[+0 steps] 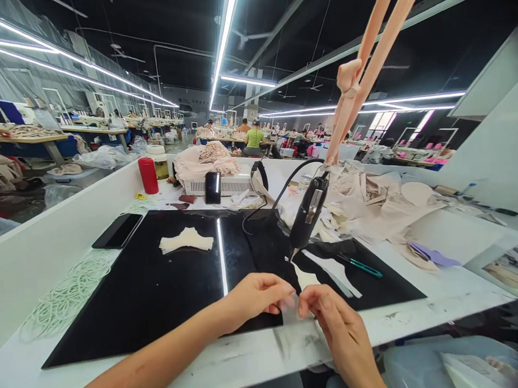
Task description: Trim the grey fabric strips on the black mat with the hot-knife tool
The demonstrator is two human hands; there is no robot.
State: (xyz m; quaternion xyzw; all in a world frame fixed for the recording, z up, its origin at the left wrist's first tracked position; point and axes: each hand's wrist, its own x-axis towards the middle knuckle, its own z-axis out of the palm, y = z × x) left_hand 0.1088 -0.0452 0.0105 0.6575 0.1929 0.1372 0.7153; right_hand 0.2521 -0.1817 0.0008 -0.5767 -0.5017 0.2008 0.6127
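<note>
My left hand (258,296) and my right hand (335,321) meet at the front edge of a glossy black work mat (160,288). Both pinch a small cream fabric piece (307,280) between their fingertips. Its upper tip sits just under the nozzle of a black hand tool (307,215), which hangs from a peach strap (365,66). A black cable runs back from the tool. A stack of cream fabric pieces (186,240) lies on the mat to the left.
A teal-handled tool (361,265) and pale cut strips lie on the mat's right. A smartphone (118,230), a coil of white cord (67,291), a red cylinder (148,175), a white basket (224,185) and heaped fabric scraps (370,201) surround it. Other people work at distant tables.
</note>
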